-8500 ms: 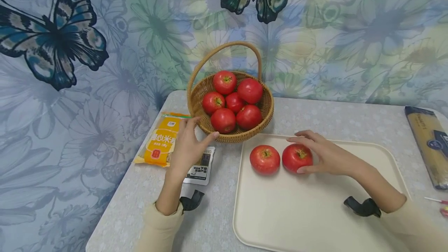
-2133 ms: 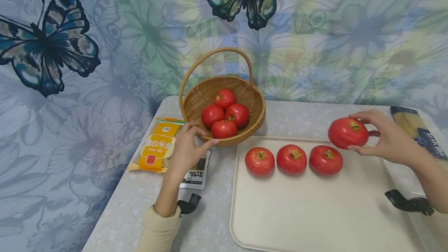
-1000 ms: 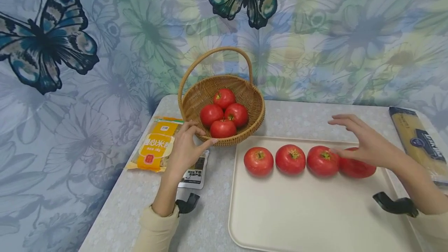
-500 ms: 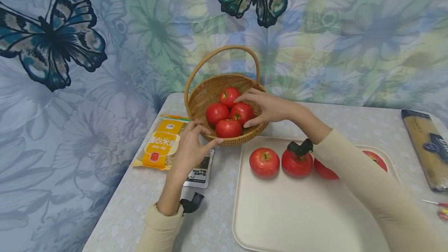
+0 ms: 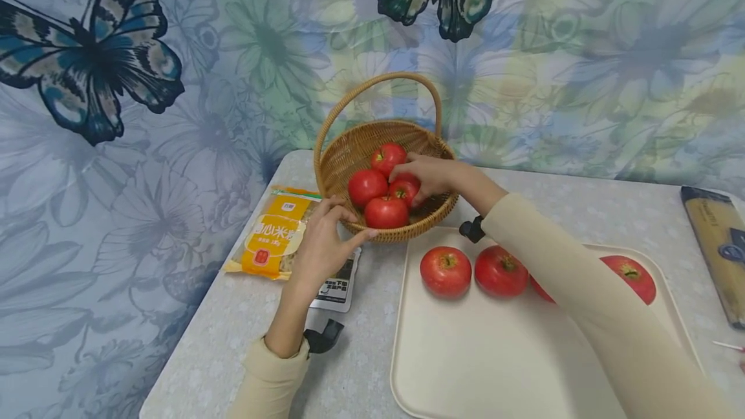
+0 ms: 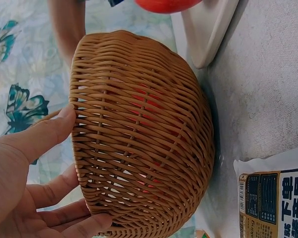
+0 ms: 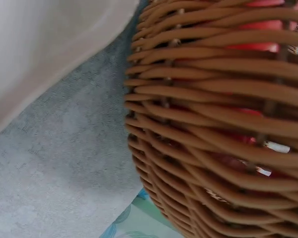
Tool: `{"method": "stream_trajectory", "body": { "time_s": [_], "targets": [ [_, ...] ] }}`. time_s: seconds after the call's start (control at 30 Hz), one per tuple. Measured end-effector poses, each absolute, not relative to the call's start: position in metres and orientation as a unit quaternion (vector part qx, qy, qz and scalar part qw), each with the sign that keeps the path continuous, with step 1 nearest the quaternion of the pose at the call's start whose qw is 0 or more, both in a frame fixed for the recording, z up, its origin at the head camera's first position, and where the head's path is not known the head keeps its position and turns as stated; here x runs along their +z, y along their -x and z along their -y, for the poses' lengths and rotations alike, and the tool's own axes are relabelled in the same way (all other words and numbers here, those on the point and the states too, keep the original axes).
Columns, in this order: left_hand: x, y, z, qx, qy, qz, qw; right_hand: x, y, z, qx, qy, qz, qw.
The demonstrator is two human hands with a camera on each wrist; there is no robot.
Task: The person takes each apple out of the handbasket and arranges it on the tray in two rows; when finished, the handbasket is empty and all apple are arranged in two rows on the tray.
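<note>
A wicker basket (image 5: 419, 228) with a tall arched handle tilts toward me and holds several red apples (image 5: 367, 187). My left hand (image 5: 326, 241) grips its front left rim; in the left wrist view, the thumb and curled fingers pinch the rim's edge (image 6: 79, 134). Inside the basket, my right hand (image 5: 433, 176) has its fingers and thumb around the rightmost apple (image 5: 403, 190), partly covering it. The right wrist view shows only the woven side (image 7: 213, 109), with the hand hidden. More apples (image 5: 445, 272) stand in a row on the cream tray (image 5: 465, 354), one half covered by my right sleeve.
A yellow food packet (image 5: 270, 238) and a grey-white pouch (image 5: 337, 290) lie left of the basket, partly under my left hand. A noodle packet (image 5: 716, 244) lies at the far right. A flowered cloth (image 5: 262, 50) hangs behind the table.
My right hand set an apple down at the right end of the tray's row, then moved left into the basket and closed around another apple. My left hand stays on the rim.
</note>
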State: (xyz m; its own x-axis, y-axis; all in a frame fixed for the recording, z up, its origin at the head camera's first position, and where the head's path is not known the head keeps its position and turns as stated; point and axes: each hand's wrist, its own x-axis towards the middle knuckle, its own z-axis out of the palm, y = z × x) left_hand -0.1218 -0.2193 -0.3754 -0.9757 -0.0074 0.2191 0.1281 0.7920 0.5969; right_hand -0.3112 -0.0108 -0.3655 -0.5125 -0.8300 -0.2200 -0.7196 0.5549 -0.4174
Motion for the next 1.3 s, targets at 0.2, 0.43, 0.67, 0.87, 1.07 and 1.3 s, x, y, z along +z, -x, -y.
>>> {"method": "stream_trajectory", "body": {
  "time_s": [0.2,0.43,0.67,0.87,1.07,1.3],
  "targets": [
    [-0.374,0.121,0.216,-0.322,0.036,0.94,0.107,-0.367,0.311,0.01,-0.117,0.455,-0.864,0.182],
    [-0.374,0.121,0.214,-0.33,0.033,0.937,0.106,-0.349,0.306,-0.009,-0.16,0.458,-0.862,0.15],
    [-0.373,0.12,0.216,-0.331,0.038,0.936,0.11,-0.323,0.278,-0.054,-0.313,0.451,-0.831,0.086],
    [-0.374,0.12,0.218,-0.331,0.039,0.936,0.116,-0.321,0.225,-0.096,-0.441,0.413,-0.79,0.103],
    [-0.374,0.119,0.218,-0.33,0.039,0.936,0.116,-0.35,0.153,-0.122,-0.511,0.354,-0.773,0.128],
    [-0.374,0.12,0.217,-0.331,0.044,0.935,0.117,-0.387,0.087,-0.127,-0.56,0.295,-0.755,0.173]
  ]
}}
